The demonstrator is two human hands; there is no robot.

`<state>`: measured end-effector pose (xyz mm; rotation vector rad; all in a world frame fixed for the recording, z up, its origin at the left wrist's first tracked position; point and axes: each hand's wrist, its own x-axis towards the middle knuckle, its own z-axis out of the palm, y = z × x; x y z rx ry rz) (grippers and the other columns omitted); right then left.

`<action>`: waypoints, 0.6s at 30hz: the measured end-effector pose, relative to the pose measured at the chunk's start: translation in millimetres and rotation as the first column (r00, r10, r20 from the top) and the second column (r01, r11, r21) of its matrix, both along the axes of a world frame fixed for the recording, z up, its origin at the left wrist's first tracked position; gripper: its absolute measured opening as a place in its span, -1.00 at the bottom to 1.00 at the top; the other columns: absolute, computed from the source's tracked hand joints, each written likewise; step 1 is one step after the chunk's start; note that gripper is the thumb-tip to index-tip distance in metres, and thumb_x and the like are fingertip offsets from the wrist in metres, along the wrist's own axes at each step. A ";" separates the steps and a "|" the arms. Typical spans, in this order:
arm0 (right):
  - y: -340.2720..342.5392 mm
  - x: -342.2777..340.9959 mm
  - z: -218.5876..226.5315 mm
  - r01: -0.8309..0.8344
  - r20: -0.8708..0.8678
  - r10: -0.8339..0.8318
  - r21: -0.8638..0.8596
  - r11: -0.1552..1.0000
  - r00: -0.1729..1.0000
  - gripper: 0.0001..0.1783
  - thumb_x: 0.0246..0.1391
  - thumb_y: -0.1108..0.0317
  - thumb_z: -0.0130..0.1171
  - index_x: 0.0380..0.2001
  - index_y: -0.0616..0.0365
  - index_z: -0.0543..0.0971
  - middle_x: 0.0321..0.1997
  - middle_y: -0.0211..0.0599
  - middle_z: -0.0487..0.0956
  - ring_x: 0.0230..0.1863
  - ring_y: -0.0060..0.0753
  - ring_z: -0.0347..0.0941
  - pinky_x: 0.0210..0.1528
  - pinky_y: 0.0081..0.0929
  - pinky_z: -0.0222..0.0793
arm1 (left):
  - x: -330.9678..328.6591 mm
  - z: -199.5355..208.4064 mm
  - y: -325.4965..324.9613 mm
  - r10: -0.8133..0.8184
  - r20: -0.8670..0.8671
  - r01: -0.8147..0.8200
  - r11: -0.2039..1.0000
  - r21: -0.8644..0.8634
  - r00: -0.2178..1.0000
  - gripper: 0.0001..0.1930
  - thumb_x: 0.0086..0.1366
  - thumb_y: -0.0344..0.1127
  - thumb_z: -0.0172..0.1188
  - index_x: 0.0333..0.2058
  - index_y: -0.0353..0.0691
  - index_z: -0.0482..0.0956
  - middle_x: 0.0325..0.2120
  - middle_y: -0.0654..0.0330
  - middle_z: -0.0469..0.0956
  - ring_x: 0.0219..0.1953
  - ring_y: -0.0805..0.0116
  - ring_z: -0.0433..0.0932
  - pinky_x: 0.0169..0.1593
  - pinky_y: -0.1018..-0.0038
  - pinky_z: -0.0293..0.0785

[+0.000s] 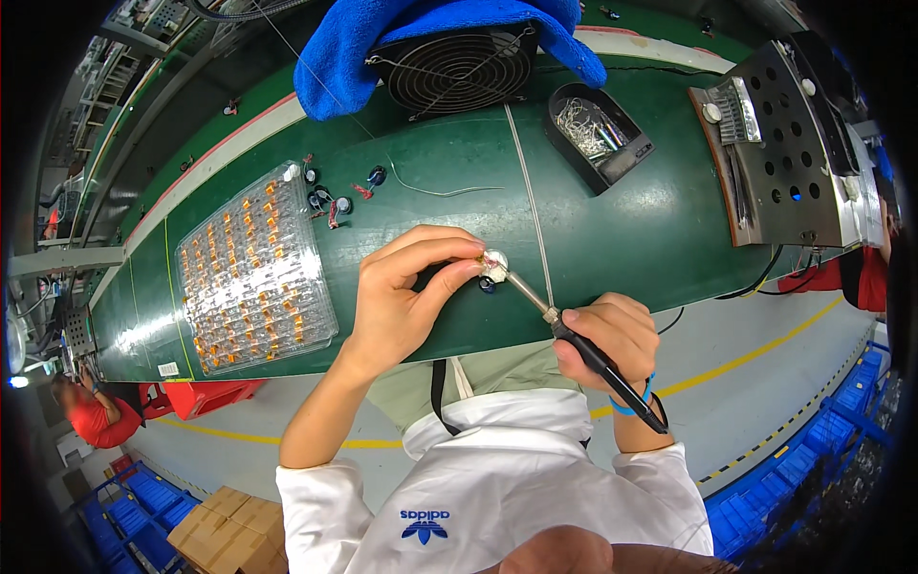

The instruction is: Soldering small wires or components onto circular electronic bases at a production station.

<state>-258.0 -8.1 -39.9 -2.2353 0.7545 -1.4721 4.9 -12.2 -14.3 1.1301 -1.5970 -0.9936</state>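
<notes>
My right hand (612, 340) is wrapped round the dark handle of a soldering iron (598, 364). The iron's metal tip reaches left to a small round whitish part (496, 267) at the middle of the bench. My left hand (406, 287) pinches a tiny piece at that part's edge between thumb and forefinger; an orange-brown bit shows there, but the fingertips hide most of it. A small black ring-like piece (488, 285) sits just below the round part. Nearby on the bench, a thin wire (445, 194) curves beyond my left hand.
A clear tray (253, 273) of orange-marked parts lies left. Beside it are several small dark round parts (342, 205) with red wires. A fan (459, 72) under a blue towel (335, 77), a black bin (612, 163) of metal bits and a perforated metal box (779, 143) stand beyond.
</notes>
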 end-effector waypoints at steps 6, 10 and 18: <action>-0.6 0.1 1.6 -0.005 -0.019 0.005 0.007 1.000 1.000 -0.63 -0.12 0.38 0.56 -0.21 0.28 0.69 -0.48 -0.23 0.66 -0.60 -0.32 0.49 -0.58 -0.47 0.32 | 0.2 0.7 0.6 0.007 0.001 -0.007 1.000 0.009 1.000 -0.81 0.33 -0.67 0.28 -0.09 -0.46 0.69 -0.07 0.00 0.65 -0.11 0.31 0.69 -0.01 0.48 0.69; -0.7 0.4 1.8 -0.007 -0.014 0.007 0.002 1.000 1.000 -0.63 -0.11 0.39 0.56 -0.21 0.28 0.69 -0.48 -0.24 0.66 -0.60 -0.32 0.49 -0.58 -0.48 0.32 | -0.6 0.4 0.8 0.012 -0.023 -0.012 1.000 0.022 1.000 -0.81 0.33 -0.67 0.28 -0.09 -0.47 0.69 -0.07 0.00 0.65 -0.11 0.31 0.69 -0.01 0.48 0.68; -1.0 1.3 4.5 -0.006 -0.024 0.006 0.004 1.000 1.000 -0.65 -0.12 0.38 0.56 -0.24 0.26 0.69 -0.47 -0.26 0.67 -0.59 -0.33 0.50 -0.57 -0.48 0.33 | 0.2 -0.2 0.3 0.006 0.016 -0.006 1.000 -0.008 1.000 -0.81 0.33 -0.67 0.27 -0.09 -0.47 0.69 -0.07 0.00 0.65 -0.11 0.32 0.69 -0.02 0.49 0.69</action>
